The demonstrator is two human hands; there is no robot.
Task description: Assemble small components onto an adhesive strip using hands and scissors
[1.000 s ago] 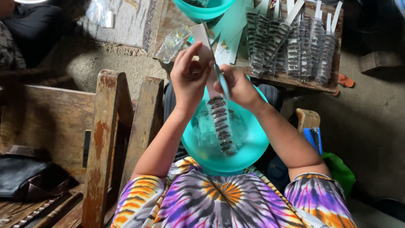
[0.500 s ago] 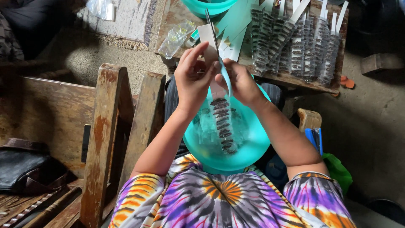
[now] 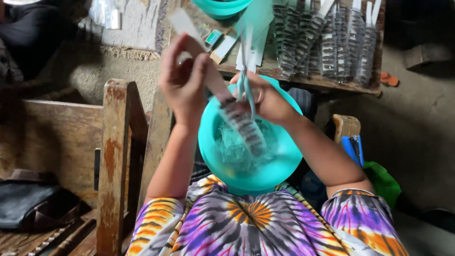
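My left hand (image 3: 182, 83) is raised over my lap and pinches the upper part of a long clear plastic strip (image 3: 237, 121) filled with small dark pieces. The strip slants down to the right into a teal bowl (image 3: 284, 166) on my lap, which holds crumpled clear plastic. My right hand (image 3: 270, 99) is just right of the strip and grips a thin teal tool (image 3: 245, 71) that looks like scissors, pointing up beside the strip.
A low wooden table (image 3: 303, 80) ahead carries several filled strips (image 3: 327, 42), white cards and a second teal bowl (image 3: 222, 7). A worn wooden bench frame (image 3: 113, 156) stands left, with a black bag (image 3: 33, 204). A blue object (image 3: 353, 147) and green bag (image 3: 384, 182) lie right.
My left hand has moved up and to the left, tilting the strip into a slant. My right hand stays close by it with the teal tool.
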